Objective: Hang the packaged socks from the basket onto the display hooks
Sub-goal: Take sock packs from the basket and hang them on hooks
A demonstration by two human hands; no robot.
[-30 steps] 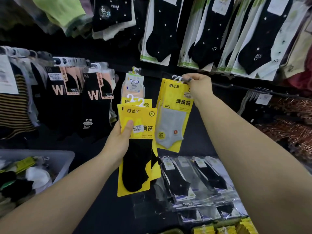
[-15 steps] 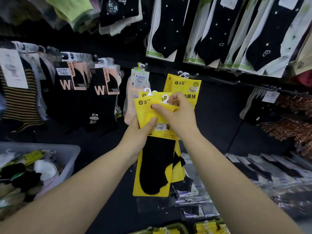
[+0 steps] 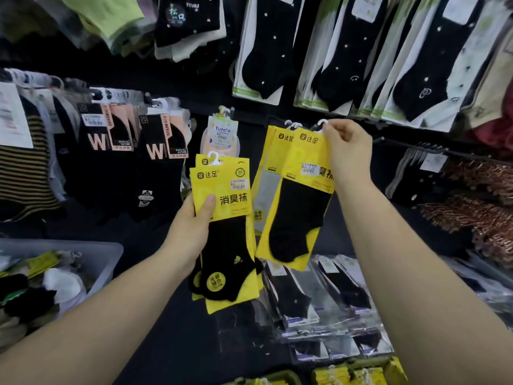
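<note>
Socks in a yellow pack (image 3: 299,212) hung from the right hand (image 3: 348,154), which pinched its white hanger (image 3: 322,123) just beside a hanging grey-sock pack (image 3: 265,195), while the left hand (image 3: 191,232) gripped a stack of yellow packs (image 3: 224,187) lower down.

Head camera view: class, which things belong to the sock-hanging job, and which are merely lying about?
Job: right hand pinching the top of a yellow-carded black sock pack; left hand holding more yellow-carded packs; grey plastic basket.
Lying about: black W-marked socks hanging left; clear-wrapped black socks below; dotted black socks above.
</note>
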